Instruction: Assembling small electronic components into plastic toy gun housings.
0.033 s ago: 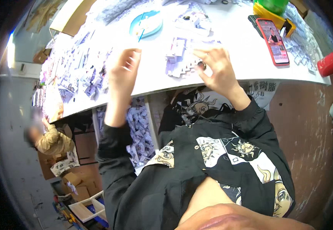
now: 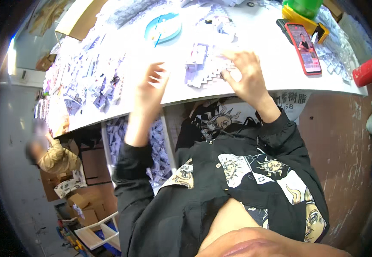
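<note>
My right hand (image 2: 249, 76) is over the white table, with a small dark round piece (image 2: 223, 75) at its thumb tip, seemingly pinched against a finger. Beside it lies a row of small white stepped pieces (image 2: 203, 80), running along a pale boxy piece (image 2: 197, 55). My left hand (image 2: 151, 88) hangs over the table's near edge, smeared by motion; its fingers are apart and nothing shows in them.
Piles of small white pieces (image 2: 94, 79) cover the table's left side. Behind are a blue-and-white dish (image 2: 163, 31) with a thin blue stick and a red-cased phone (image 2: 308, 55). A red cup (image 2: 368, 75) sits at the right edge. Another person (image 2: 59, 157) works at far left.
My left hand has moved to the right and slightly nearer to me. My right hand has shifted slightly right, its thumb still by the dark piece.
</note>
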Tool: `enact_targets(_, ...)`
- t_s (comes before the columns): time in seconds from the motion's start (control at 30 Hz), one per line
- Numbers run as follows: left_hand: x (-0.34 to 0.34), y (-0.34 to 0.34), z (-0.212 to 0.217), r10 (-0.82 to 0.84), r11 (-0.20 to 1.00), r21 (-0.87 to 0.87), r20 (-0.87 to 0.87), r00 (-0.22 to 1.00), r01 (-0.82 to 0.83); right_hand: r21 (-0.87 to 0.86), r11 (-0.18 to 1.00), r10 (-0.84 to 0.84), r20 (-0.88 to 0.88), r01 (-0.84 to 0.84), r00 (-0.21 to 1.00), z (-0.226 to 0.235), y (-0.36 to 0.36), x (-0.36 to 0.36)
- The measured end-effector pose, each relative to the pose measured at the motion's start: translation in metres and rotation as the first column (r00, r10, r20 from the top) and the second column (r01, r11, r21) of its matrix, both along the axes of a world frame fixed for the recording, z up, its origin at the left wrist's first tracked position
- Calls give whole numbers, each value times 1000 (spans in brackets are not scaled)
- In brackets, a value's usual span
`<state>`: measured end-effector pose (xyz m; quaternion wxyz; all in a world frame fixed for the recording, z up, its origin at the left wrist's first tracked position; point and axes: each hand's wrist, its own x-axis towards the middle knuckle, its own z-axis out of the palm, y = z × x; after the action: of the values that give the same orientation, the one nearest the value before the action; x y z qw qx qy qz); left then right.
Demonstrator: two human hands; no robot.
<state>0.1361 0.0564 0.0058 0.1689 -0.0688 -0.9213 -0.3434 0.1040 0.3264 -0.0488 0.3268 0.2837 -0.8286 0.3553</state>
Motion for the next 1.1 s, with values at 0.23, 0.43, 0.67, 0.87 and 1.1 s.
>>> enact_targets(0.23,19,66,-65,49,994,-88,-139,989,-62,-39,999,-17,300,30,954,7,18,-87)
enact_targets(0.43,31,29,-70,150,987,-11,-270,951,-159,70,993,31,609,-92,792,31,2,-125)
enact_targets(0.67,58,-6,-63,190,980,124,-302,934,-159,181,980,-153,411,84,899,4,34,-123)
enact_targets(0.87,72,-2,-64,170,985,51,-316,933,-162,224,969,-203,461,108,864,32,34,-79)
enact_targets(1.1,72,-21,-60,89,995,72,-333,939,-69,-186,963,-18,673,194,739,12,57,-54)
